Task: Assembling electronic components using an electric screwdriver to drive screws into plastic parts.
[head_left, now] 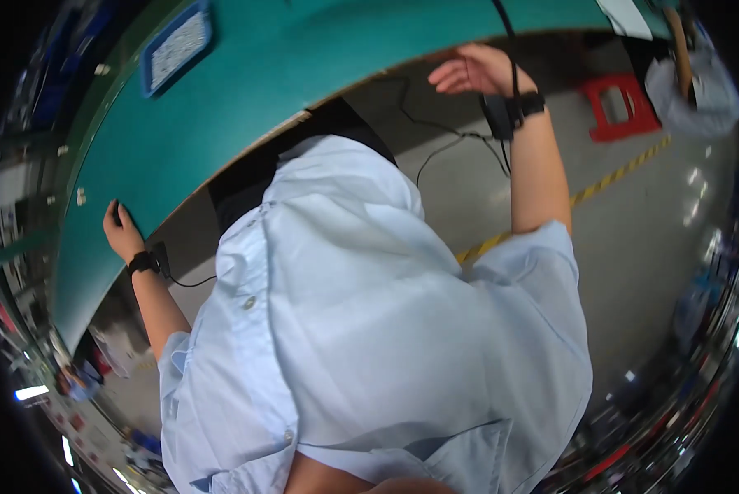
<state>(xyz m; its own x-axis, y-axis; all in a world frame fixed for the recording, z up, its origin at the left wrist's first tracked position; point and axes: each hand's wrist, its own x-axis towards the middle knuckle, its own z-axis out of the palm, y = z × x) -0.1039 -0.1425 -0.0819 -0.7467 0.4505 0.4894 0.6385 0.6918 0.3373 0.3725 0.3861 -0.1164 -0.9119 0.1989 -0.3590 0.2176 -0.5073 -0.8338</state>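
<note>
My left hand (123, 235) rests at the near edge of the green table (279, 66), on the left. A small black object (116, 216) shows between its thumb and fingers; its kind is hard to make out. My right hand (478, 71) is raised just off the table's front edge on the right. Its fingers are stretched out, and nothing shows in them. A black band with a small box (501, 114) sits on the right wrist, and a similar black band (144, 263) is around the left one.
A blue tray (146, 76) of small whitish pieces stands on the table. Small pale parts (81, 197) lie beyond my left hand. Black cables (437, 123) hang below the table edge. To the right are a red stool (624, 128), a bagged bin (707, 115) and yellow-black floor tape (620, 174).
</note>
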